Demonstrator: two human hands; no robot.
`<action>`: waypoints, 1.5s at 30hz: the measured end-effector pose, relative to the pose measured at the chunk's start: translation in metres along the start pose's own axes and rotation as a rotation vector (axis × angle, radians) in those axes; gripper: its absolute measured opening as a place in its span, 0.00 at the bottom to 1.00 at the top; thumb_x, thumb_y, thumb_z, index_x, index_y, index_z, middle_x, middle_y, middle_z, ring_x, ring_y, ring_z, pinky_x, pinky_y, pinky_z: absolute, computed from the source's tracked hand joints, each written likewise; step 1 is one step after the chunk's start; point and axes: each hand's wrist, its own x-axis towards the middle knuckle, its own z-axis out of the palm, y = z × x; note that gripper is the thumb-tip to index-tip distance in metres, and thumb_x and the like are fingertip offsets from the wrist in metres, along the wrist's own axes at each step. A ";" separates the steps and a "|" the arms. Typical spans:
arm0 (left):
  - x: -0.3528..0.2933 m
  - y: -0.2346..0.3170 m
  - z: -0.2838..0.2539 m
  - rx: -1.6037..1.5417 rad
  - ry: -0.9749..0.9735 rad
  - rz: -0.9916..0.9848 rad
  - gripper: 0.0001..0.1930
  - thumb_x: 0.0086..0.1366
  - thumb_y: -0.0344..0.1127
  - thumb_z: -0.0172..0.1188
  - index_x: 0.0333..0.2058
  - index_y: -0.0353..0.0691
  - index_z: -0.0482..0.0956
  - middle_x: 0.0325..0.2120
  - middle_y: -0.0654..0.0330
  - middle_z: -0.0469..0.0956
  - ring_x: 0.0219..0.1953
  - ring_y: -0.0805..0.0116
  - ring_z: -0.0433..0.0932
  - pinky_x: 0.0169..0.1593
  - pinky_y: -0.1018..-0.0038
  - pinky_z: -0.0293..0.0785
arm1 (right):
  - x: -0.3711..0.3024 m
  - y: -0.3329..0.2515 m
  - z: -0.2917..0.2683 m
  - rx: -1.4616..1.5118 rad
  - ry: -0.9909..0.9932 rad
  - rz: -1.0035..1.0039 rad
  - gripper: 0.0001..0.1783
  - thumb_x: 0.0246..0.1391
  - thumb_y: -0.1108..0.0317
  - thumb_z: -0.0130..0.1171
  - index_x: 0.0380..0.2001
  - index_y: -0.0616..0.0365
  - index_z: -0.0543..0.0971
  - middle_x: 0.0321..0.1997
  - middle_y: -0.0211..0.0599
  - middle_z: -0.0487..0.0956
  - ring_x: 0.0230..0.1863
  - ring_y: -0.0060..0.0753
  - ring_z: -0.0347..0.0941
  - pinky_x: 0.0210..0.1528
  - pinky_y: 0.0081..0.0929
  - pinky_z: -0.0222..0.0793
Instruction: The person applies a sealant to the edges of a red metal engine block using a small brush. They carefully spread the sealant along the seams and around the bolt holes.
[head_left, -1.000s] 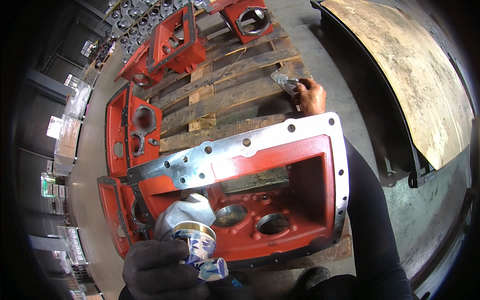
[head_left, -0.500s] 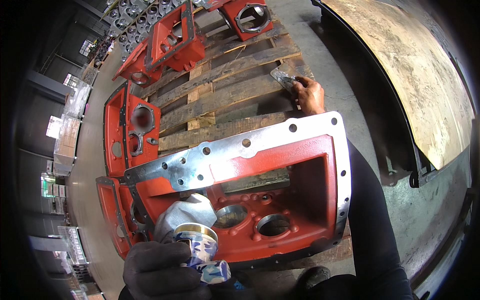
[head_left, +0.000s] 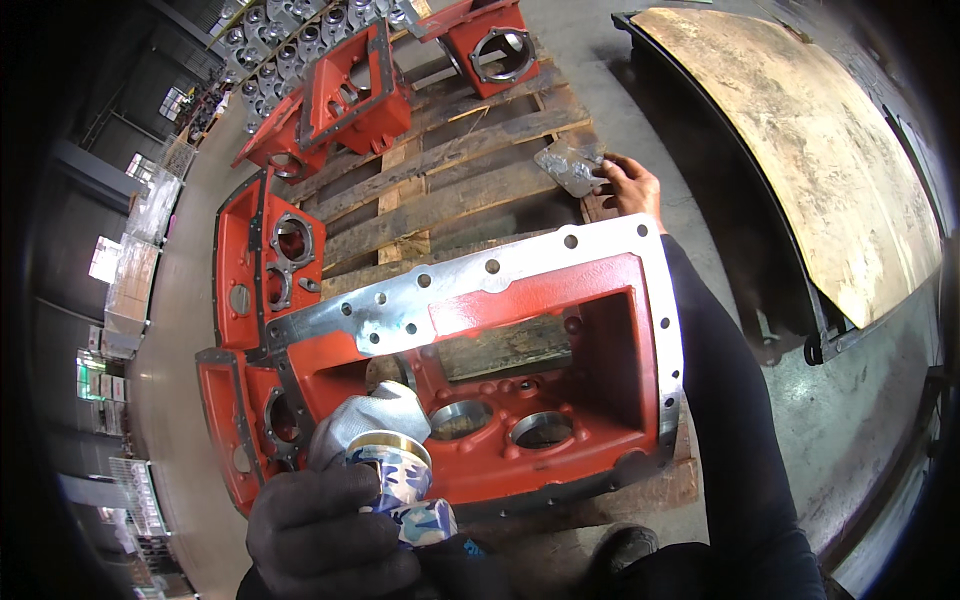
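Note:
My left hand (head_left: 315,530), in a black glove, is closed round an open-topped can (head_left: 402,476) with a blue and white camouflage pattern and a gold-coloured inside. A second camouflage-patterned piece (head_left: 425,522) shows just below it. Against the can and fingers lies a grey-white cloth or glove (head_left: 375,420); which one I cannot tell. Bare, my right hand (head_left: 632,187) pinches the edge of a thin, see-through flat plate (head_left: 570,170) smeared with silvery grey paste. Between my arms stands a red cast housing (head_left: 590,440), its bright machined flange (head_left: 530,258) facing up and pierced by several holes.
Beneath and beyond the housing lies a wooden pallet (head_left: 450,165). More red housings stand along its left (head_left: 240,260) and far sides (head_left: 350,95). To the right is a low platform with a worn wooden top (head_left: 800,130). Several grey metal castings (head_left: 300,40) are stacked at the back.
The view has shifted slightly. My right hand has lifted and turned the plate, so its smeared face shows more fully. My left hand keeps its hold on the can.

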 end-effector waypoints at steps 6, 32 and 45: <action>-0.005 -0.034 0.002 0.308 0.177 0.625 0.30 0.41 0.32 0.88 0.42 0.50 0.78 0.36 0.60 0.74 0.37 0.56 0.83 0.38 0.64 0.84 | -0.032 -0.053 -0.019 0.194 -0.157 -0.109 0.20 0.74 0.67 0.60 0.62 0.65 0.78 0.45 0.40 0.87 0.33 0.22 0.81 0.30 0.18 0.74; -0.023 0.004 0.018 0.280 0.299 0.289 0.15 0.47 0.30 0.80 0.35 0.52 0.90 0.38 0.68 0.85 0.42 0.53 0.88 0.36 0.65 0.86 | -0.149 -0.158 -0.016 0.070 -0.164 -0.436 0.20 0.68 0.71 0.67 0.59 0.66 0.81 0.43 0.39 0.86 0.33 0.21 0.78 0.35 0.19 0.73; -0.008 -0.023 0.022 0.383 0.127 0.509 0.23 0.47 0.23 0.79 0.41 0.56 0.92 0.47 0.70 0.85 0.54 0.57 0.87 0.46 0.67 0.93 | -0.254 -0.156 0.067 -0.394 -0.460 -0.928 0.12 0.60 0.73 0.73 0.44 0.67 0.85 0.32 0.39 0.86 0.28 0.28 0.83 0.33 0.26 0.78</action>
